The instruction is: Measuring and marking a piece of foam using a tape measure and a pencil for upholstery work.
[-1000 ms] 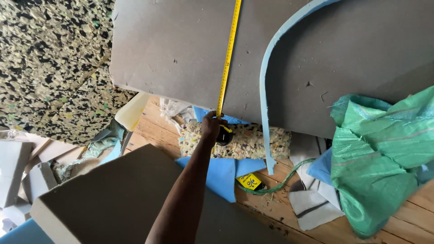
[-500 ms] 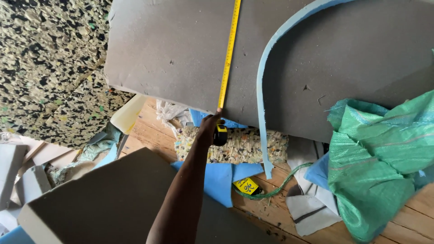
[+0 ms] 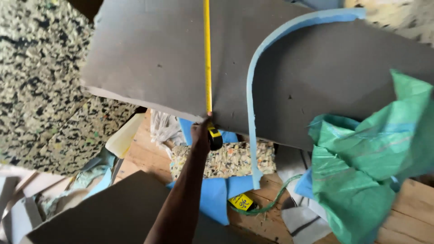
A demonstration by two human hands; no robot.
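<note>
A large grey foam sheet point(image 3: 149, 58) fills the upper part of the view. A yellow tape measure blade point(image 3: 207, 54) runs straight up across it from its near edge. My left hand point(image 3: 200, 135) reaches up from the bottom and is closed around the black and yellow tape measure case point(image 3: 215, 139), holding it at that near edge. A curved blue foam strip point(image 3: 251, 90) lies over the sheet just right of the tape. My right hand is out of view.
Speckled rebonded foam point(image 3: 36, 81) lies at the left, and a small speckled block point(image 3: 235, 158) sits below my hand. A green woven bag point(image 3: 361, 171) lies at the right. Another grey sheet point(image 3: 104, 212) and blue offcuts point(image 3: 214, 196) lie on the wooden floor point(image 3: 407, 203).
My left hand has stayed on the tape case at the sheet's near edge. The view has shifted a little, so the sheet and blue strip sit slightly differently in frame.
</note>
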